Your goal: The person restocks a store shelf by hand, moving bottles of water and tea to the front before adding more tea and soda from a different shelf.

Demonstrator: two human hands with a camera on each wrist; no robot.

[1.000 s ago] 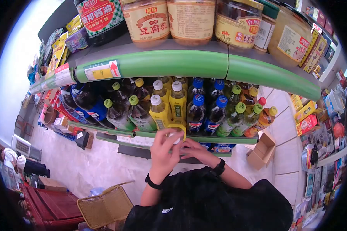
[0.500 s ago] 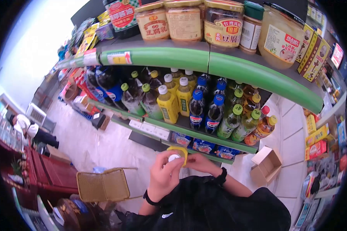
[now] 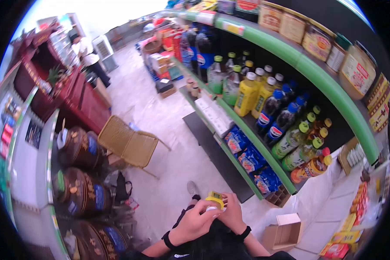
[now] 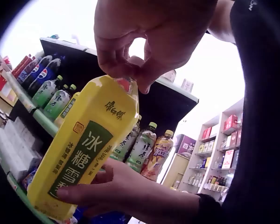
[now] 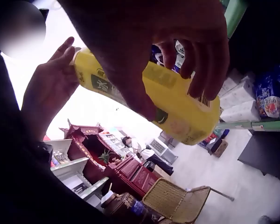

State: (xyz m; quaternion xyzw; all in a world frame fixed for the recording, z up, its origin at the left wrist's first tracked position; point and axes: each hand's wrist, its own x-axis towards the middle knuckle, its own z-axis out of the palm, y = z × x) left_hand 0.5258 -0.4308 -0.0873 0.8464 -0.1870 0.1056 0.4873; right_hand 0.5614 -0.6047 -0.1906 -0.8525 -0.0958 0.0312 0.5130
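Observation:
A yellow bottled drink (image 4: 84,140) with a green label panel is between my two hands in front of my body. My left hand (image 3: 195,225) pinches its white cap (image 3: 211,208) at the neck; in the left wrist view the fingers hide the cap. Round the lower body of the bottle my right hand (image 3: 234,213) keeps its grip, thumb across the label. The right wrist view shows the bottle lying tilted, its base toward the lower right and the left hand (image 5: 53,86) at its neck end.
To the right stands a green-edged shelf (image 3: 264,34) with yellow, cola and tea bottles (image 3: 292,141), and jars (image 3: 318,41) above. A wicker chair (image 3: 130,141) is on the floor, left of the shelf. Brown pots (image 3: 82,190) line the left. An open cardboard box (image 3: 283,234) lies at lower right.
The head view has swung left and away from the shelf, bringing the chair and pots into fuller view. Both hands stay on the bottle, which has come away from the shelf, closer to my body.

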